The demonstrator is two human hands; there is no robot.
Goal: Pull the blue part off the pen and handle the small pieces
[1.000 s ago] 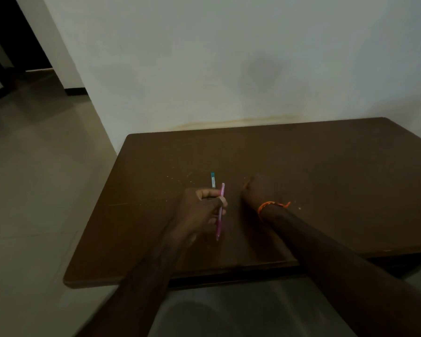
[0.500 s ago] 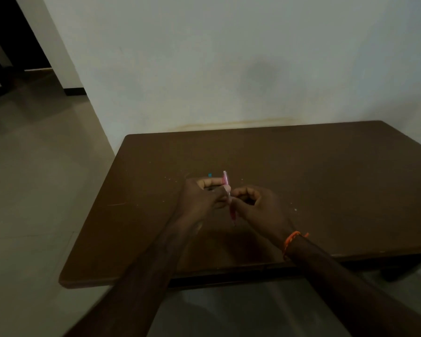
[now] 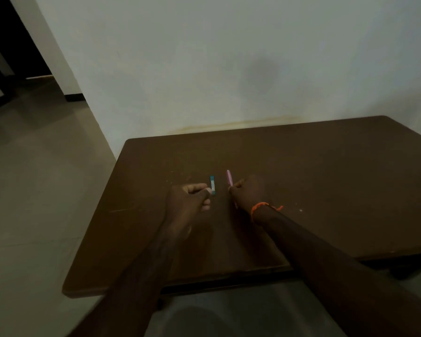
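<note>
On the table [image 3: 301,178], the left hand [image 3: 188,199] lies left of the right hand [image 3: 249,190]; a small tube [image 3: 212,185] sits between them, wall [image 3: 229,69] behind.

Head-worn, wide-angle, looking forward and down over the tabletop [image 3: 301,166] near edge toward the wall [image 3: 229,57]; hands close below.

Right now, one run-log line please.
right hand: grips pink pen | left hand: curled beside blue pen | surface: brown table

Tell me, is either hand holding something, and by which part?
The right hand grips a pink pen by its lower half. The left hand pinches the near end of a blue pen.
</note>
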